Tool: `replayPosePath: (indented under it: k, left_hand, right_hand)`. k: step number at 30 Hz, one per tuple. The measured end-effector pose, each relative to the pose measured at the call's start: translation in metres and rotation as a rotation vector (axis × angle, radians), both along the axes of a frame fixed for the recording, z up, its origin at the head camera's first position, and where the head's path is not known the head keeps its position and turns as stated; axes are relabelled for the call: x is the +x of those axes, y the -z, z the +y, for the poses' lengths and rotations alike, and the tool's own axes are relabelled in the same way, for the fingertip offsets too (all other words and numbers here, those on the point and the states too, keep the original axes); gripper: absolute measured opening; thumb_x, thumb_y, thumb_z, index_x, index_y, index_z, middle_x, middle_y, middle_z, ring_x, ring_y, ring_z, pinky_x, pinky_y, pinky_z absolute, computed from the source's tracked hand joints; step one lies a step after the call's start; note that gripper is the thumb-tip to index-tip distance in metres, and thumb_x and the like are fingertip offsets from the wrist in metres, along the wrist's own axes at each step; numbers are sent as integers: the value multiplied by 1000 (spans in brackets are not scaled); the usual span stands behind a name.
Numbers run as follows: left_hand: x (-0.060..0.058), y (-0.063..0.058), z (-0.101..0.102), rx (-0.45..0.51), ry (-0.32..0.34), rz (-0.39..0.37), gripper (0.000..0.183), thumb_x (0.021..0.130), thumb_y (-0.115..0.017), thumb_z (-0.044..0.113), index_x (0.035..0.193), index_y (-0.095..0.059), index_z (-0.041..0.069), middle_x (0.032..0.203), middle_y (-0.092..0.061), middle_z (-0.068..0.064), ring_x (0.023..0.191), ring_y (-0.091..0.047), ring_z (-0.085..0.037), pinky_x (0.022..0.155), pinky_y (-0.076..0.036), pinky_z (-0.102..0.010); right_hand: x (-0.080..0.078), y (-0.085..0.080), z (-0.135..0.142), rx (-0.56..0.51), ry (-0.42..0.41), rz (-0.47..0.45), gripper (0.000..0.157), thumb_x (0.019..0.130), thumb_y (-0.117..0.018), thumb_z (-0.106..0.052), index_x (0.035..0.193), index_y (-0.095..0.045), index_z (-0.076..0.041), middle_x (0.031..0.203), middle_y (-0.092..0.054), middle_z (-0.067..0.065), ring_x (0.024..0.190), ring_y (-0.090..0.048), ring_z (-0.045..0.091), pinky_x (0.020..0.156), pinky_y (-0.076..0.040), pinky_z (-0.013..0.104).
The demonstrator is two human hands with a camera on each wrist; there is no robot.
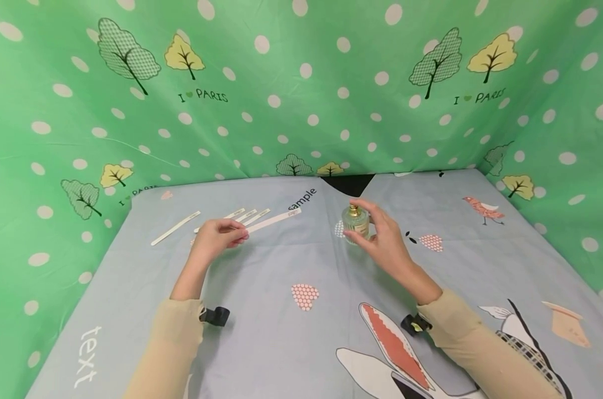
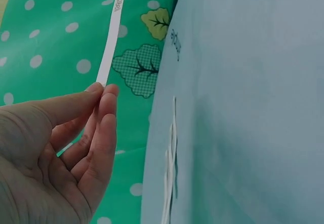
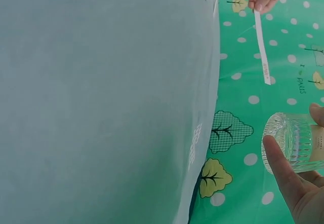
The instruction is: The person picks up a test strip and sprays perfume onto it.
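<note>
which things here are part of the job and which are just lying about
In the job:
- paper strip, pinched by the left hand
- glass bottle, held by the right hand

Lying about:
- loose strips on the tablecloth, possibly for later use
- tablecloth and green dotted curtain, seemingly just the setting

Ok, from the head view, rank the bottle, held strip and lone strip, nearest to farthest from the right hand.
1. Bottle: in the right hand.
2. Held strip: left of it, in the left hand.
3. Lone strip: far left, on the cloth.
</note>
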State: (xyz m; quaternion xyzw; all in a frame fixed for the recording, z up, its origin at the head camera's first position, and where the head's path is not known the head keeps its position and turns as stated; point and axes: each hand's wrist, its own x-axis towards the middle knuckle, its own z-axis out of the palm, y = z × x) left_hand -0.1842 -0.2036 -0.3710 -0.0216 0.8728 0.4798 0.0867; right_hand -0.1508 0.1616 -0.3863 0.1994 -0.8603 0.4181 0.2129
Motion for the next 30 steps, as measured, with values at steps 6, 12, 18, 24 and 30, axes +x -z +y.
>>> replayPosePath:
  k: [6,12,18,24,30]
  left_hand:
    - [3,-9,4,1,9,11,25,94,-71,18,108,-71,-2,92,-78,-7,75,-69,-2,75,-61,-23]
    - [5,-17,8,22,20,40,25,93,-71,18,108,-72,-3,90,-78,-7,74,-69,-2,71,-60,-18]
    - [6,-24,13,17,36,58,24,94,-70,19,108,-72,0,93,-78,-8,76,-69,-2,73,-60,-19]
    - [8,-30,17,28,49,69,26,93,-71,20,109,-72,-1,96,-77,-12,78,-71,-5,75,-61,-22]
    - [9,-34,22,49,61,83,28,92,-72,18,109,-72,-4,97,-77,-16,76,-70,-3,75,-62,-22]
  right_hand:
    - [0,0,0,-6,-9,2,68,82,-82,-12,141,-50,-18,121,-64,17,96,-66,31,43,-49,22]
    - [1,0,-1,-1,-13,6,67,82,-82,-12,141,-50,-18,119,-64,17,94,-66,30,43,-49,22]
    - [0,0,-2,-3,-15,6,67,82,-82,-11,141,-50,-18,118,-64,17,93,-65,29,42,-48,22]
    - [-1,0,-2,-4,-11,1,67,82,-82,-13,141,-50,-19,120,-63,16,94,-64,28,42,-48,22]
    - [-2,1,-3,-10,-16,11,67,82,-83,-11,140,-50,-17,122,-63,16,96,-65,29,42,-49,22]
